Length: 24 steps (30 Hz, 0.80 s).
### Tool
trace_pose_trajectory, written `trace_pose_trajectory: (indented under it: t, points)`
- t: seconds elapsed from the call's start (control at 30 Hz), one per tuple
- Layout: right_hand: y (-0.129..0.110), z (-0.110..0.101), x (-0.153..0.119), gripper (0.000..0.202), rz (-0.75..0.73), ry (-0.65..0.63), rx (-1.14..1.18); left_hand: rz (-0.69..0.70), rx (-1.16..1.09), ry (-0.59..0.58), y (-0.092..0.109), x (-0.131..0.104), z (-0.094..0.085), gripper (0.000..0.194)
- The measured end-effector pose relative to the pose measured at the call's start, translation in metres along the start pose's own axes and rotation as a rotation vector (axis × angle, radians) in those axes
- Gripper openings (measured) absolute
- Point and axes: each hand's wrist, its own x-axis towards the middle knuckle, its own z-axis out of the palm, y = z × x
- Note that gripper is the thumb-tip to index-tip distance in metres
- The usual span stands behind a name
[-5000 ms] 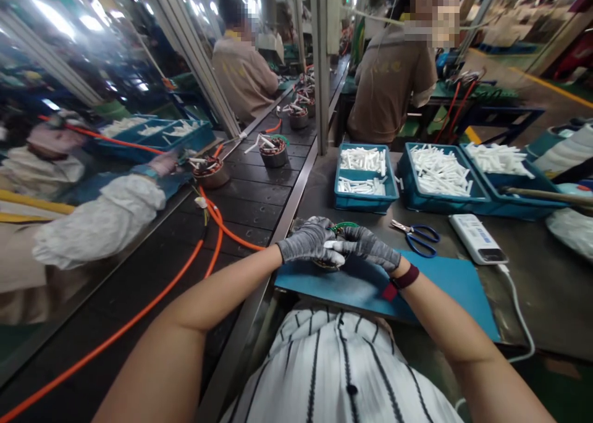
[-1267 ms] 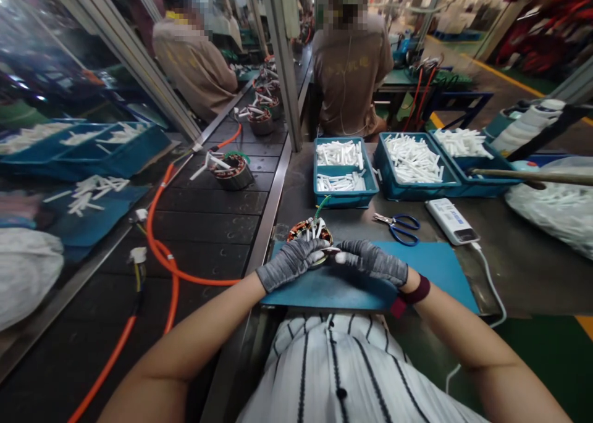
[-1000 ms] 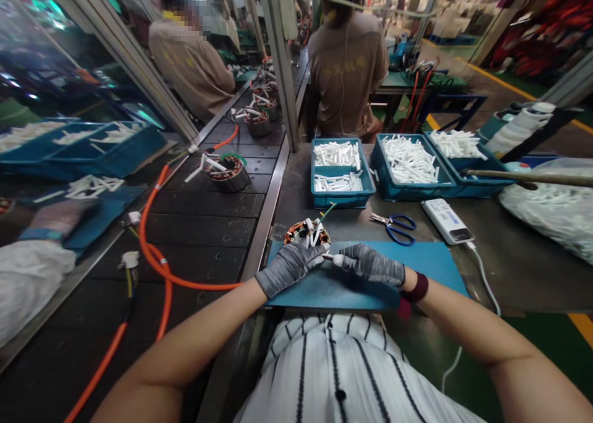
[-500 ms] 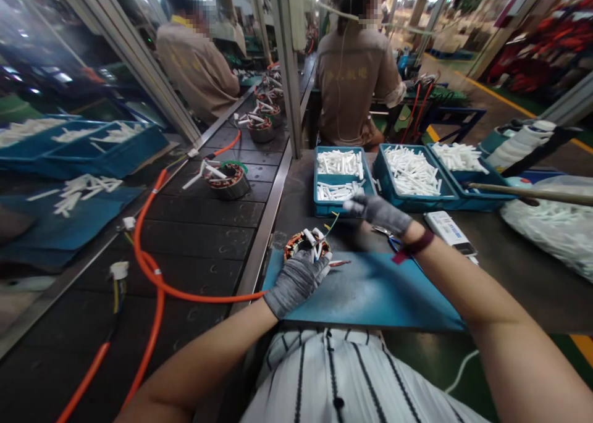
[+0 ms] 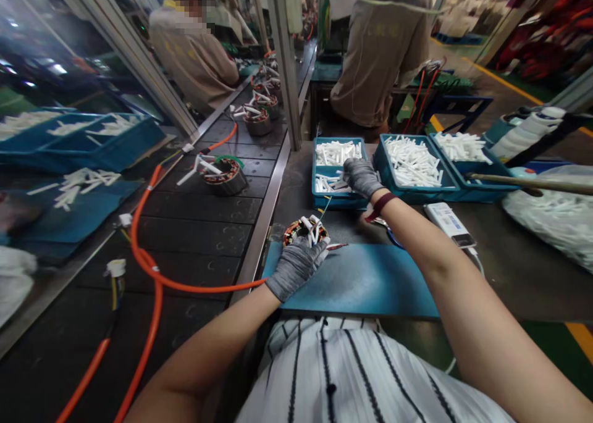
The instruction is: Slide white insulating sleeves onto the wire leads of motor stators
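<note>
My left hand (image 5: pixel 299 263), in a grey glove, grips a motor stator (image 5: pixel 293 230) with copper windings at the far left of a blue mat (image 5: pixel 361 281). White sleeves (image 5: pixel 315 228) stick up from its wires, and a thin yellow-green wire (image 5: pixel 326 205) rises behind them. Over the front compartment of a blue bin (image 5: pixel 336 199) is my gloved right hand (image 5: pixel 364 177), fingers bent down near the white sleeves (image 5: pixel 330 182) there. Its fingertips are hidden, so I cannot tell whether it holds one.
Two more blue bins (image 5: pixel 456 193) of white sleeves stand to the right, near a white box-like device (image 5: pixel 447 224) and a plastic bag (image 5: pixel 551 216). On the left, a conveyor (image 5: pixel 204 238) carries stators (image 5: pixel 227 177) and an orange cable (image 5: pixel 160 278). Two people sit beyond.
My right hand has moved forward and left, from beside the bin to over its front compartment. My left hand still holds the stator on the mat. The view has shifted slightly.
</note>
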Motion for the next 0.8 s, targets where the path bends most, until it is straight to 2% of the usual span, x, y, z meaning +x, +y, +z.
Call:
trace_pose_trajectory:
  t: [0.1, 0.2, 0.3, 0.4, 0.57, 0.8]
  points:
    - [-0.007, -0.002, -0.058, 0.019, 0.0, 0.053, 0.084, 0.016, 0.011, 0.021, 0.0, 0.0, 0.001, 0.038]
    - [-0.017, 0.003, -0.133, 0.019, -0.109, 0.037, 0.183, 0.019, -0.01, 0.022, -0.001, -0.001, 0.003, 0.039]
    - [-0.023, 0.014, -0.176, 0.017, -0.104, 0.117, 0.214, 0.007, -0.008, 0.019, -0.002, 0.0, 0.005, 0.04]
    - [-0.026, 0.022, -0.18, 0.017, -0.115, 0.124, 0.192, -0.005, 0.026, 0.019, -0.003, 0.0, 0.006, 0.041]
    - [-0.031, 0.021, -0.171, 0.019, -0.248, 0.014, 0.188, -0.002, 0.082, 0.04, -0.002, 0.0, 0.005, 0.039]
    - [-0.017, 0.039, -0.167, 0.033, -0.486, 0.097, 0.008, 0.015, 0.117, 0.091, -0.003, 0.0, 0.008, 0.037]
